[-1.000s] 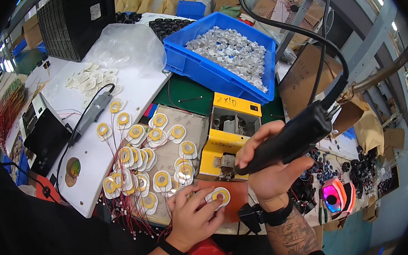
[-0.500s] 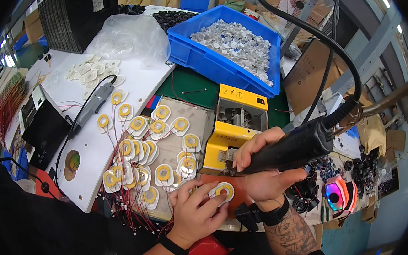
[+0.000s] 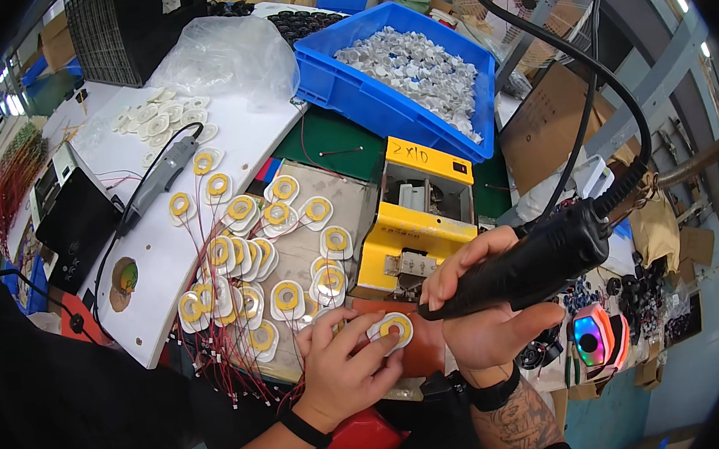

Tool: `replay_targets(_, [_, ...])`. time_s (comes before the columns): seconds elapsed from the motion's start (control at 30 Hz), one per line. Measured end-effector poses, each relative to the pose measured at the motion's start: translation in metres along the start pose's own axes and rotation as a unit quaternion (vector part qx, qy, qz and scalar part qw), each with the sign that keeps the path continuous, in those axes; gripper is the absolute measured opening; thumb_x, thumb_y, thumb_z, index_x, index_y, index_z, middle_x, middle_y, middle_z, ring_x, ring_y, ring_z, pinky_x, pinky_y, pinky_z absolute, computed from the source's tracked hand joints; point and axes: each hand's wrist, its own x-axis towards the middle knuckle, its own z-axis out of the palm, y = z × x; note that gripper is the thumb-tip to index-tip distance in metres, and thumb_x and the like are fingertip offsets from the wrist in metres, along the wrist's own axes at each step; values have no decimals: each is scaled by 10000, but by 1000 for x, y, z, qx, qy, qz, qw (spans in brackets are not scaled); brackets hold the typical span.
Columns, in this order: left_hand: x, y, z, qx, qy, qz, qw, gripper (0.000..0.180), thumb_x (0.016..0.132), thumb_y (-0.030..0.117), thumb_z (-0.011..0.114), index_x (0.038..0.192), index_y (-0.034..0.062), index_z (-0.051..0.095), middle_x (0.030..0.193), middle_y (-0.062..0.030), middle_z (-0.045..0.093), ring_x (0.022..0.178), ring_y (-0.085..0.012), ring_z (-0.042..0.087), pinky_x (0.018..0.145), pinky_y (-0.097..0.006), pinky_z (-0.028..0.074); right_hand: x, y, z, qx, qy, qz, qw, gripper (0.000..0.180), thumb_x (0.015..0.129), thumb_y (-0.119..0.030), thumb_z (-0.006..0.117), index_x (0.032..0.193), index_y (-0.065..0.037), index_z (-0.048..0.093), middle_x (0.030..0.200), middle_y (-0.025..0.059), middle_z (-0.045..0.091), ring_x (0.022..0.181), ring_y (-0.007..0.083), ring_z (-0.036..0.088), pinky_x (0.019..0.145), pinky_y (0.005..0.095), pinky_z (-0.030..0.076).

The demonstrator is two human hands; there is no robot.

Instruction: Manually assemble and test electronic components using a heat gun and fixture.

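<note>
My left hand has its thumb and fingers closed on a small white disc with a yellow ring, held low over a reddish-brown pad. In my right hand is a black corded electric screwdriver. Its body lies across the palm, fingers over the far side and thumb apart. The narrow end points left, close to the disc; whether they touch, I cannot tell. Just beyond stands a yellow machine with an open window. Several similar ringed discs with red wires lie to the left on a grey board.
A blue bin of small white parts stands behind the machine. On the white table lie a grey corded tool, plain white discs and a clear plastic bag. The screwdriver's thick black cable arches overhead. A lit device sits right.
My right hand and the screwdriver have shifted a little right, the cable with them. A pale part now shows in the machine's window. My left hand still holds the disc.
</note>
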Motion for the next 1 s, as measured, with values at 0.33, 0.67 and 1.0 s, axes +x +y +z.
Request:
replay_targets(0.33, [1, 2, 1, -1, 0, -2, 1000, 303, 672, 224, 849, 970, 247, 796, 1174, 38, 709, 1091, -264, 582, 958, -393, 353, -12, 0, -4, 18, 5, 22, 1000, 1061, 674, -1053, 331, 1032, -59, 426, 707, 80, 549, 597, 176, 561, 612, 325, 519])
replay_targets(0.67, [3, 1, 0, -6, 3, 0, 1000, 277, 684, 226, 854, 954, 235, 792, 1177, 32, 716, 1097, -272, 581, 962, -395, 353, -3, -17, -5, 92, 3, -61, 994, 991, 737, -993, 442, 1007, -40, 455, 723, 108, 571, 597, 221, 579, 596, 361, 511])
replay_targets(1.0, [0, 3, -1, 0, -1, -4, 1000, 262, 683, 208, 825, 941, 235, 789, 1158, 30, 720, 1102, -280, 580, 970, -394, 346, 95, -7, -38, 16, 39, -141, 989, 928, 815, -930, 459, 1119, -54, 498, 803, 99, 579, 698, 199, 576, 638, 327, 483])
